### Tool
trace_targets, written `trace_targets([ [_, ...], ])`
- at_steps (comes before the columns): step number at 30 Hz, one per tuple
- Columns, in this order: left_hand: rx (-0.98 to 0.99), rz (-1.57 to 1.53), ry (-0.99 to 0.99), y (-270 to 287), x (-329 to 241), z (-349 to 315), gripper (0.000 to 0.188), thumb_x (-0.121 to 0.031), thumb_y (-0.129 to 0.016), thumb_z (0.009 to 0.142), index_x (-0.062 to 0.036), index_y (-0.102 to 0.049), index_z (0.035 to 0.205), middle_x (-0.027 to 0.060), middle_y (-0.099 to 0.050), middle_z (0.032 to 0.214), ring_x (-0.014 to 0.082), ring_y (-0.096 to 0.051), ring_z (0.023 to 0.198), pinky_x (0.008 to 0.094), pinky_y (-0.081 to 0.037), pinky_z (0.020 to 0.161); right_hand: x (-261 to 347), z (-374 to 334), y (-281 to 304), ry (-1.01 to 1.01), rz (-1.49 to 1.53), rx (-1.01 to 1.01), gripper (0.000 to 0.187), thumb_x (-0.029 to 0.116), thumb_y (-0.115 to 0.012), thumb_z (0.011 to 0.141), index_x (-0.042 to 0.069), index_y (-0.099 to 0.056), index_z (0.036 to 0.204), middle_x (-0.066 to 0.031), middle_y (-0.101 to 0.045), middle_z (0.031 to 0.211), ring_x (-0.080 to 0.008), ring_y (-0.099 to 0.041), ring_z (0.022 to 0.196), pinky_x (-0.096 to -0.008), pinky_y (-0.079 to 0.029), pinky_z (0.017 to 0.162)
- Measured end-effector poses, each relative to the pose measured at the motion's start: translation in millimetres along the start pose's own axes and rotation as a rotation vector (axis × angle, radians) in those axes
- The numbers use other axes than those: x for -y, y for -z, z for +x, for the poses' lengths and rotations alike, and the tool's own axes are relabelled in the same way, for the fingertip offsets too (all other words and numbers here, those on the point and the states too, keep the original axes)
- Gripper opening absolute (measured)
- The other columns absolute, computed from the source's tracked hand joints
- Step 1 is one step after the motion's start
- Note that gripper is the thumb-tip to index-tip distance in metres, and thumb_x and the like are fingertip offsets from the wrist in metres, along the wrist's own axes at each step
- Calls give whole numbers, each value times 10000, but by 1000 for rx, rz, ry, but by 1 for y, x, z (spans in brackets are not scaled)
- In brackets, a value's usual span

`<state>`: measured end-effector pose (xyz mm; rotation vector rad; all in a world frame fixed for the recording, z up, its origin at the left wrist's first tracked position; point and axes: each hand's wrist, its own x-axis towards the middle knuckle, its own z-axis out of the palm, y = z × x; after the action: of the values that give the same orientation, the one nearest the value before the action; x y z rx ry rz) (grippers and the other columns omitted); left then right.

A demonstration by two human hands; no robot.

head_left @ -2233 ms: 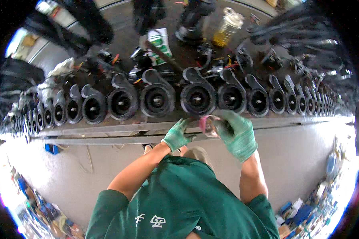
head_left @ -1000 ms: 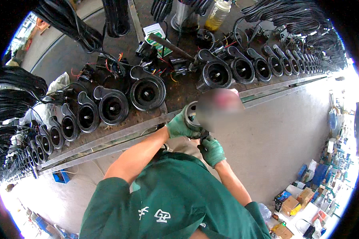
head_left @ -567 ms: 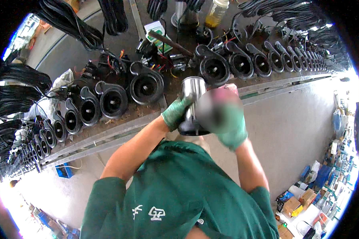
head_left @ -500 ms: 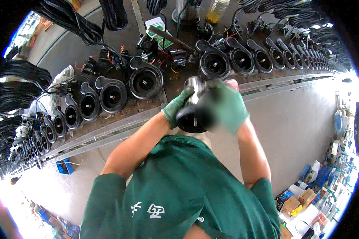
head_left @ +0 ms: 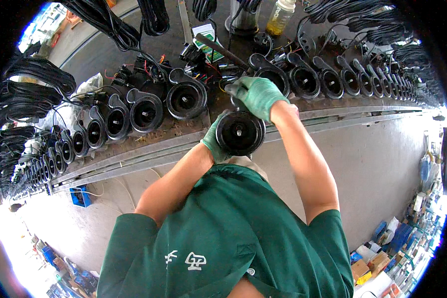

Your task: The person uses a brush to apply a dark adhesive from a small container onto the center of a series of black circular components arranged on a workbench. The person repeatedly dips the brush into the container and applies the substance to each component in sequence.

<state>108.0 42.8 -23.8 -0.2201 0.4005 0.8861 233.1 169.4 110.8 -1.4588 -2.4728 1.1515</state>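
My gloved left hand grips the side of a small pump with a round black housing. The housing's open face is turned up toward me, with a small metal shaft at its centre. Just beyond it, over the bench edge, my gloved right hand has its fingers curled together. What they close on is hidden, and I cannot tell whether they touch the pump. Similar black pump housings stand in a row along the bench edge on both sides.
Coiled black cables lie across the dark bench. A rod, a green-and-white packet, a bottle with yellow contents and a metal cylinder are farther back. A blue crate stands below at left.
My right hand has moved from beside the housing up and left to its far side. The pump has turned, so its open face now shows fully. My left hand still holds it.
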Motion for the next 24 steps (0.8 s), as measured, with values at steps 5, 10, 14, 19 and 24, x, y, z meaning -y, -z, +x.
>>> trace_targets([
  [5, 56, 123, -143, 28, -7, 15, 593, -594, -373, 1043, -166, -620, 1370, 96, -659, 1371, 284, -629, 1249, 500, -484, 1121, 18, 8, -11, 40, -294, 40, 439, 443, -526, 1038, 78, -693, 1214, -230, -721, 1119, -434, -672, 1062, -515, -524, 926],
  [10, 49, -109, -189, 8, -19, 25, 527, -531, -394, 1061, -179, -597, 1396, 82, -640, 1393, 266, -616, 1278, 479, -491, 1126, 9, 41, -18, 129, -333, -10, 443, 389, -542, 1032, 72, -632, 1329, -223, -685, 1250, -406, -645, 1159, -488, -510, 996],
  [14, 47, -30, -344, -15, -41, 35, 438, -420, -373, 1104, -171, -579, 1399, 80, -632, 1389, 265, -602, 1295, 476, -498, 1128, 10, 62, -19, 204, -407, -53, 418, 306, -570, 1020, 82, -604, 1371, -244, -588, 1404, -438, -611, 1220, -479, -495, 1054],
  [19, -75, -78, -443, -34, -49, 37, 460, -472, -380, 1109, -205, -527, 1453, 58, -577, 1472, 252, -576, 1333, 442, -483, 1138, 7, 61, -40, 191, -508, -79, 491, 208, -614, 966, 120, -559, 1446, -235, -433, 1567, -456, -541, 1306, -492, -442, 1130],
  [24, -42, -85, -466, -10, -36, 52, 536, -558, -398, 1078, -227, -497, 1487, 52, -585, 1463, 242, -574, 1333, 428, -474, 1143, -22, 67, -56, 400, -378, -181, 480, 161, -622, 930, 123, -590, 1407, -210, -469, 1541, -448, -562, 1272, -484, -467, 1096],
])
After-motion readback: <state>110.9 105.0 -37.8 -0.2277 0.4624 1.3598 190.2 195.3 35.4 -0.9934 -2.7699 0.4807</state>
